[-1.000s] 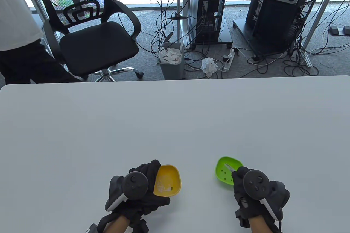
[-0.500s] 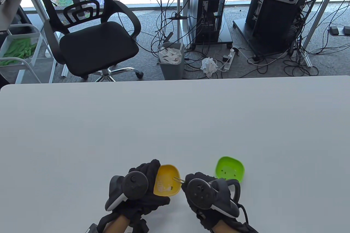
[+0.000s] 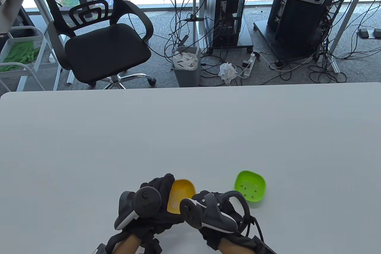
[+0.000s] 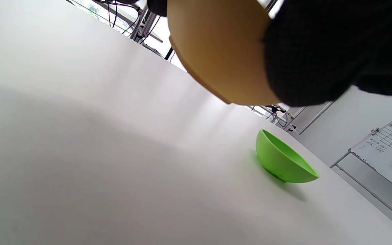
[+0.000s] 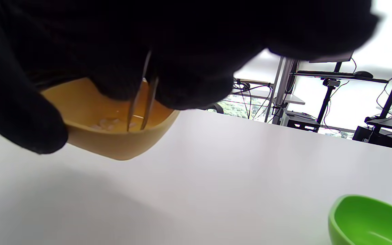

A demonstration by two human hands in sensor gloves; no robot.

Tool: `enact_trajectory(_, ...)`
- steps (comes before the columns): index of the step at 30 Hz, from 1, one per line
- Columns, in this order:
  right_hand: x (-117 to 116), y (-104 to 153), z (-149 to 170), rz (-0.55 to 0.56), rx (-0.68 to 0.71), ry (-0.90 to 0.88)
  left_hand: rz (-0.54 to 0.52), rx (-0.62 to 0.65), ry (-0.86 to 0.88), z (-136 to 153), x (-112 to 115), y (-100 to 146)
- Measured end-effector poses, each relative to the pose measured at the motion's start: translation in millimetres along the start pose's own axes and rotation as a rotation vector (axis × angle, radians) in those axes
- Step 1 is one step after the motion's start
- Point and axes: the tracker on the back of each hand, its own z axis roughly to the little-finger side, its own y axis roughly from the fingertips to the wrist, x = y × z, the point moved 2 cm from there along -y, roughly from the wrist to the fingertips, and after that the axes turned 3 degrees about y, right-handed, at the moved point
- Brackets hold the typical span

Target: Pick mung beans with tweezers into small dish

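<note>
My left hand (image 3: pixel 148 206) holds a yellow dish (image 3: pixel 182 193) tilted and lifted off the table; its underside shows in the left wrist view (image 4: pixel 216 51). My right hand (image 3: pixel 208 215) grips metal tweezers (image 5: pixel 141 98), whose tips reach down into the yellow dish (image 5: pixel 114 136); the tips stand slightly apart. Whether a bean sits between them I cannot tell. A green dish (image 3: pixel 250 186) stands on the table to the right with several dark mung beans inside. It also shows in the left wrist view (image 4: pixel 282 160) and the right wrist view (image 5: pixel 369 221).
The white table (image 3: pixel 190 135) stretches far ahead of the hands. Beyond its far edge are an office chair (image 3: pixel 98 39), a bin (image 3: pixel 186 66) and computer towers on the floor.
My right hand moved left from the green dish to the yellow dish, carrying the tweezers; their tips now dip into the yellow dish. My left hand kept holding the yellow dish.
</note>
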Motion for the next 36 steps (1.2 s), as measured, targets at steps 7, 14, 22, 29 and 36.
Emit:
enact_trajectory(7, -2, -3, -7, -0.027, 0.008, 0.047, 0.005, 0.002, -0.006, 0, 1, 0)
enact_trajectory(14, -3, -5, -8, -0.042, 0.012, 0.06, 0.011, -0.002, -0.007, 0, 1, -1)
enact_trajectory(22, 9, 3, 12, 0.064, -0.045, -0.061, 0.001, -0.004, 0.004, 0, -1, 0)
enact_trajectory(29, 31, 33, 98, 0.267, -0.308, -0.259, 0.002, -0.006, 0.006, 0, -1, 0)
enact_trajectory(36, -3, 68, 178, 0.273, -0.574, -0.311, -0.009, -0.014, 0.02, 2, -4, -1)
